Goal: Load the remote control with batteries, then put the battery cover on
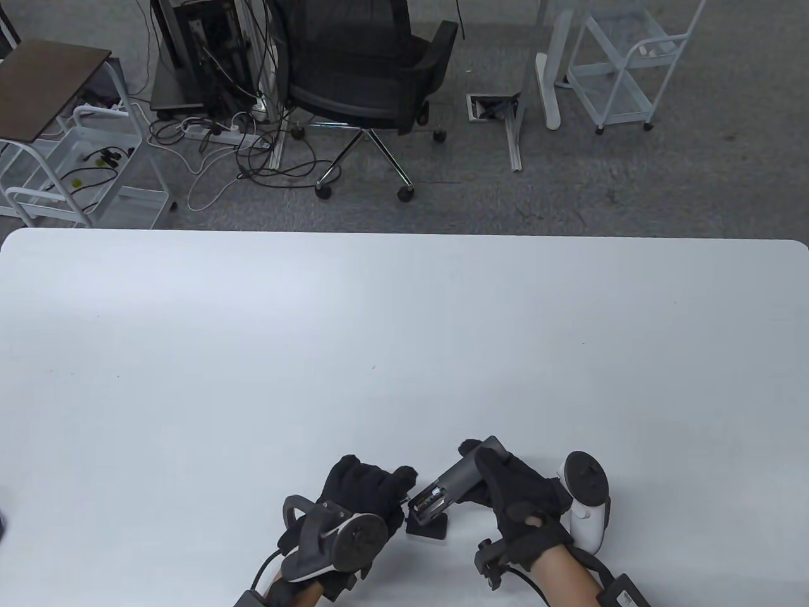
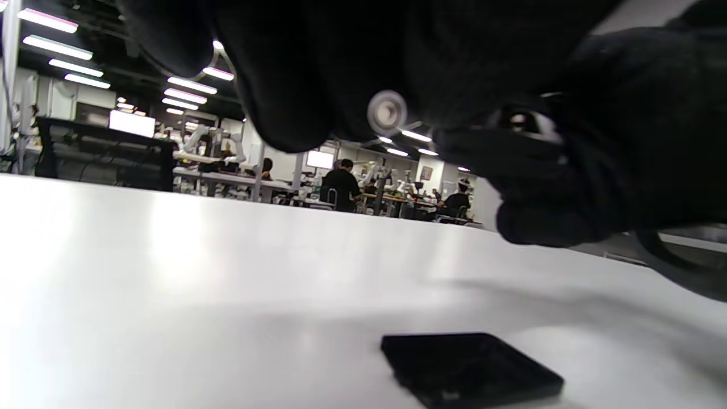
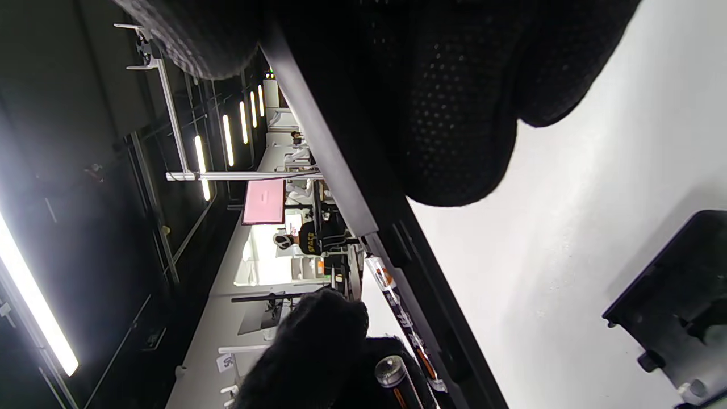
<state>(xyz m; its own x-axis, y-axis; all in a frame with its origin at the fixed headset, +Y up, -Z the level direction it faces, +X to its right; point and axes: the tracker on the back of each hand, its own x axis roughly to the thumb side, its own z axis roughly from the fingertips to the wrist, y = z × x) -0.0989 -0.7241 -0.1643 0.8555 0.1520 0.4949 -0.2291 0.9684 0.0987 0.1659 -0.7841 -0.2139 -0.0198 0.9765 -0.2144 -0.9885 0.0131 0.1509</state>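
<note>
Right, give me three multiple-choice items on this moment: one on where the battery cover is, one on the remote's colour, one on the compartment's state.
1. Where is the battery cover?
A. On the table
B. In the left hand
C. On the remote
2. What colour is the remote control?
A. White
B. Dark grey
C. Red
3. The battery compartment is:
A. Covered
B. Open
C. Taped

Answers: 1 A, it lies flat below the remote; 2 B, grey body in the right hand; 3 B, a battery shows inside.
</note>
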